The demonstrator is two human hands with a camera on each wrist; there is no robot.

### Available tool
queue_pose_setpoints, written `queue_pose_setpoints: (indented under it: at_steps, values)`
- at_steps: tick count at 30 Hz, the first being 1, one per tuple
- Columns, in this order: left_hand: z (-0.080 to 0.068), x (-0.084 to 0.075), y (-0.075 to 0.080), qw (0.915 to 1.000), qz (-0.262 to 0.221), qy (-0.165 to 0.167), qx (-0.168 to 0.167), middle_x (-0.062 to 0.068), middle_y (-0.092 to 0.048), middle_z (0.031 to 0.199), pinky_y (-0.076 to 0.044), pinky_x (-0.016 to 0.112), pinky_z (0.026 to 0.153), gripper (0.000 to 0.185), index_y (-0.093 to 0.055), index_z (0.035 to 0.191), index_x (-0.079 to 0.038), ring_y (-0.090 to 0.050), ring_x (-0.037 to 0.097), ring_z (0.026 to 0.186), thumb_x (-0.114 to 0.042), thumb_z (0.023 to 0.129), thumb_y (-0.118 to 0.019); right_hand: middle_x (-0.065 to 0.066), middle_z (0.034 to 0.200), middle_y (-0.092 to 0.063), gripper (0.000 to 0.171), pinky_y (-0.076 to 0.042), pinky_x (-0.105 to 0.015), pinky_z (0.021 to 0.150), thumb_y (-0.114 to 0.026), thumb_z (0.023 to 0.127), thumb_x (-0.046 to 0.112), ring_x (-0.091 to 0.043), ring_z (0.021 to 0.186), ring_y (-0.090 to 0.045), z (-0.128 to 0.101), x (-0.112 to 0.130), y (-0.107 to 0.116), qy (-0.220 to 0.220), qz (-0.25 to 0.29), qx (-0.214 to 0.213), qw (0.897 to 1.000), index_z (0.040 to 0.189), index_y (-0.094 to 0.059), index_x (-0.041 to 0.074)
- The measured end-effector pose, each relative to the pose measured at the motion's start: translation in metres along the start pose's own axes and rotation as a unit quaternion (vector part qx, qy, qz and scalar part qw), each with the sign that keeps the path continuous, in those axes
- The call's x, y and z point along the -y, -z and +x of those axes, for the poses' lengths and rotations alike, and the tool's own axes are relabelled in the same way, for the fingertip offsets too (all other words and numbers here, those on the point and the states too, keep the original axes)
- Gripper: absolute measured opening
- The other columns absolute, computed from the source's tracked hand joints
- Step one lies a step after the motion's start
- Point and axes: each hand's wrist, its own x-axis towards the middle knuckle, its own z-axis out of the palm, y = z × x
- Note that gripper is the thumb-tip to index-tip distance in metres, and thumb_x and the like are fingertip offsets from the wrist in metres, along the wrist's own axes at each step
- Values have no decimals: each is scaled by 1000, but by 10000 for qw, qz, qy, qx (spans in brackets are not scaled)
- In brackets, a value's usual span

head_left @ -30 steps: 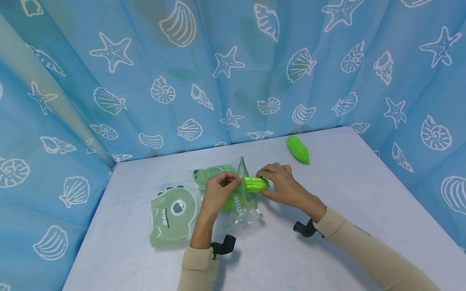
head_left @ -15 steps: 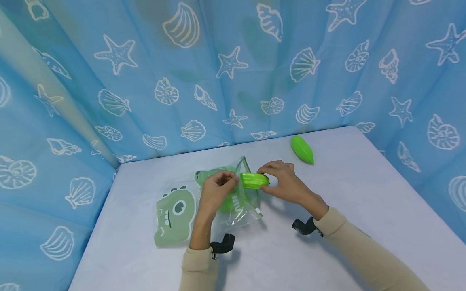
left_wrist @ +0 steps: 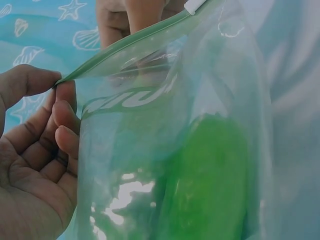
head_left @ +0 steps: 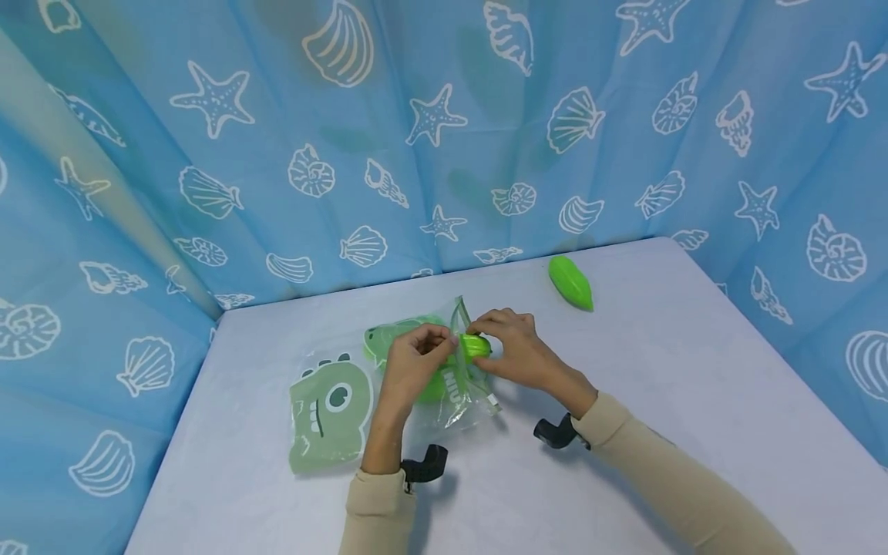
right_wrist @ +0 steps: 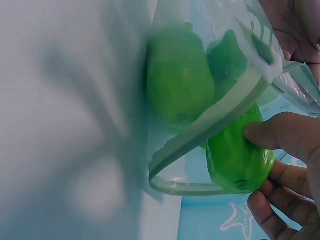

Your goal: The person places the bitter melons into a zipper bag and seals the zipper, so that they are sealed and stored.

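I'm seeing the right hand (head_left: pixel 516 351) gripping a green toy (right_wrist: pixel 235 160) between thumb and fingers, its front half sitting in the mouth of the clear bag (head_left: pixel 461 389). The left hand (head_left: pixel 411 366) is pinching the bag's zip edge (left_wrist: pixel 125 45), holding the mouth open. Another green piece (right_wrist: pixel 177 82) is lying inside the bag already. The bag is resting on the table (head_left: pixel 624 432); a flat dinosaur pouch (head_left: pixel 329 412) is lying just left of it, and a second green toy (head_left: pixel 570 283) is sitting well apart by the curtain (head_left: pixel 444 116).

Both forearms angle inward; left grip (head_left: pixel 414 357) pinches with thumb and fingers, right grip (head_left: pixel 511 348) curls closed
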Motion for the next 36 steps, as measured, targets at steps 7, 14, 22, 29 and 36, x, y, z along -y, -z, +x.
queue_pose_setpoints:
  at_steps: [7,14,22,29,36]
  values:
    - [0,1,2,10000,46,-12,7,8,-63,87,-48,26,65,18,-66,94,-3,-57,17,76,-20,87,-64,7,112,-57,40,-25,-43,79,-75,77,26,-15,105,-47,5,3,-2,-36,29,25,10000,115,-63,19]
    - [1,1,2,10000,75,-23,20,8,-63,87,-48,27,66,17,-66,94,-2,-57,18,77,-18,87,-64,4,114,-58,41,-29,-45,83,-74,77,22,-15,105,-48,9,6,-12,-292,365,58,9989,116,-62,16]
    - [2,8,0,9996,-237,62,122,10,-63,87,-50,37,69,20,-65,95,-1,-58,23,78,-19,87,-65,4,116,-57,41,-30,-53,89,-70,77,13,-14,102,-48,7,8,-22,-501,684,9,9964,116,-61,16]
    - [10,35,-1,9995,-286,108,83,7,-64,87,-49,41,69,24,-67,95,-8,-58,23,77,-29,85,-66,5,113,-57,42,-37,-50,86,-73,79,26,-18,101,-49,1,-1,-6,-449,831,147,9954,117,-60,17]
    - [12,39,1,9998,-155,18,-84,4,-64,85,-49,30,63,21,-67,92,-14,-57,20,74,-33,84,-67,5,110,-59,37,-35,-46,86,-72,79,35,-17,101,-48,-3,-28,21,-676,206,-340,9969,112,-62,20]
